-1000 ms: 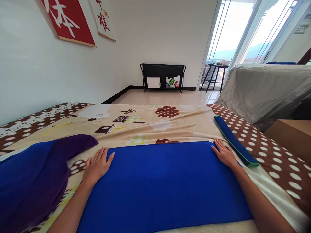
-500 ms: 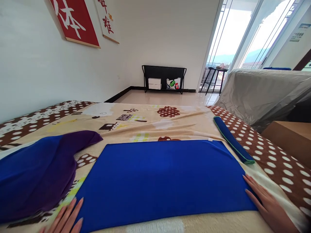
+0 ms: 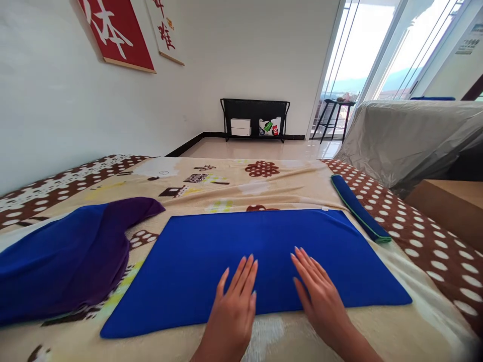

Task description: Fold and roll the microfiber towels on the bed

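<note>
A blue cloth (image 3: 196, 261), folded into a flat rectangle with a small white tag at its far edge, lies in front of me. Over its near middle is my left hand (image 3: 236, 299), palm down with fingers stretched out. My right hand (image 3: 317, 289) is a short way to the right, also flat and open, fingers angled inward. Neither hand grips anything; whether the palms press on the fabric or hover just above it, I cannot tell. To the left lies a loose, crumpled blue and purple cloth (image 3: 75, 256). A rolled dark blue cloth with green edging (image 3: 358, 211) rests on the right.
Everything lies on a patterned beige and brown blanket (image 3: 226, 188). Beyond it, a black rack (image 3: 254, 110) stands against the wall. At right are a cardboard box (image 3: 445, 206), plastic-covered furniture (image 3: 418, 136) and a black stool (image 3: 334, 115) by the window.
Both hands have moved inward from the side edges of the folded blue cloth to its near middle. The cloth still lies flat in its rectangle.
</note>
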`<state>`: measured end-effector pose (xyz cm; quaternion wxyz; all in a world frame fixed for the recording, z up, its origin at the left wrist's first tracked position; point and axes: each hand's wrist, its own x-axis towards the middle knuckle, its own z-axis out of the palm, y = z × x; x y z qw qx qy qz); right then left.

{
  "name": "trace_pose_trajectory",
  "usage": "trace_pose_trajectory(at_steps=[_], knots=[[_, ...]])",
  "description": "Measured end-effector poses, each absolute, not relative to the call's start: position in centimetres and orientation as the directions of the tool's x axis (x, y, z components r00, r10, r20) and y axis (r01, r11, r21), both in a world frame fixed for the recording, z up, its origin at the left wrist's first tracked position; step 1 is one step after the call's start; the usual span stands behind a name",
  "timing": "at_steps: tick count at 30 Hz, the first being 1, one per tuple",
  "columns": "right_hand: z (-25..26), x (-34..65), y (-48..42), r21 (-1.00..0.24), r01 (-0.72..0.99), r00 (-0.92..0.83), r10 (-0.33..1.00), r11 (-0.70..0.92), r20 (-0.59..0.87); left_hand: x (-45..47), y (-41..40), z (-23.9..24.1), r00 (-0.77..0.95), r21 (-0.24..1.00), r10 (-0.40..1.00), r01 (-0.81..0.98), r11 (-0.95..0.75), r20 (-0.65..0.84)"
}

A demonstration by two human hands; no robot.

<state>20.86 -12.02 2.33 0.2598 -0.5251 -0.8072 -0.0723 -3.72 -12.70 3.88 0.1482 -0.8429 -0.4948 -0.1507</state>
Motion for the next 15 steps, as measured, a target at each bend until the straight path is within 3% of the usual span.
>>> trace_pose_trajectory(at_steps=[4,9,15], knots=[[1.7,15.9,-9.2,-0.132,0.859,-0.417,0.825,0.495,0.382,0.8,-8.7,2.7,0.432,-0.055,0.825,0.894,-0.444,0.364],[-1.4,15.4,-9.9,-0.079,0.873,-0.436,0.843,0.481,0.315,0.4,-9.4,-0.6,0.447,-0.086,0.819,0.89,-0.448,0.361],[-0.5,16.4,-10.4,-0.105,0.868,-0.445,0.853,0.486,0.271,-0.4,-10.8,0.9,0.461,-0.042,0.85,0.884,-0.467,0.256]])
